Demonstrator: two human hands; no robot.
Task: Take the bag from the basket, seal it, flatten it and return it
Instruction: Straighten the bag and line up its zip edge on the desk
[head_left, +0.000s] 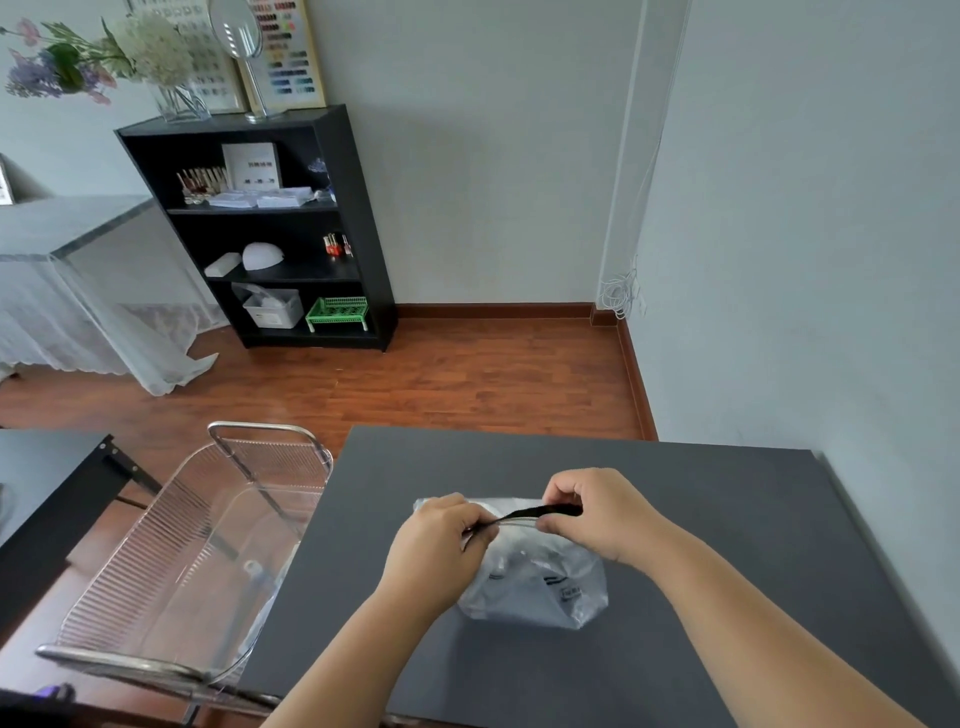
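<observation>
The dark table (701, 519) is bare along its far edge, across its right side and in the near right corner, so a hand could sweep there freely. Near the middle toward the left edge, the bag (540, 582) sits with the left hand (441, 540) and right hand (602, 514) pinching its top, both forearms crossing the near edge. Just beside the left edge stands the clear basket (171, 561), open-topped, its tall wire-rimmed walls blocking a low sideways pass.
</observation>
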